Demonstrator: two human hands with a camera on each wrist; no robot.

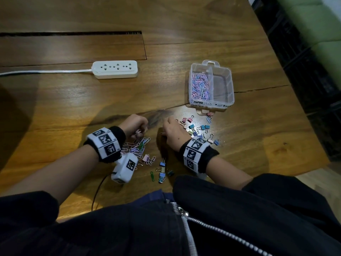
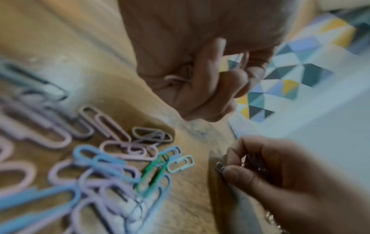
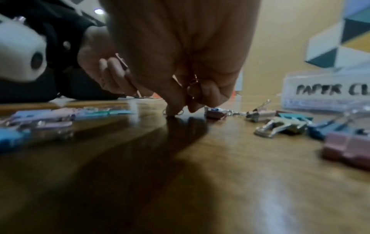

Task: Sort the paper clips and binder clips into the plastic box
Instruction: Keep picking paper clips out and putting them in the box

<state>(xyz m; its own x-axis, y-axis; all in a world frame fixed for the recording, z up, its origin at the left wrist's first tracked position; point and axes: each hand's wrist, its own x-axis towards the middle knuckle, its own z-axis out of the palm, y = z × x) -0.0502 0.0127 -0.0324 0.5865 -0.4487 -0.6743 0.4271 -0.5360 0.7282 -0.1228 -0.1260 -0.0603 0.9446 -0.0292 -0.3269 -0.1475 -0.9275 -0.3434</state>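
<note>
One plastic box [image 1: 211,84], two compartments. One power strip [image 1: 115,69]. My left hand [image 1: 133,126] grips paper clips [image 2: 176,77]; my right hand [image 1: 173,131] pinches clips [image 3: 193,86], type unclear.

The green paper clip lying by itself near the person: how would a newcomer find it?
Start at the wooden table edge nearest the person. Just right of the white wrist camera lies the green paper clip, alone, left of three stacked binder clips. No other clip touches it.

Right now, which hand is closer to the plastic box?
Right. The right hand lies just below-left of the plastic box, beside the binder clips; the left hand sits farther left.
</note>
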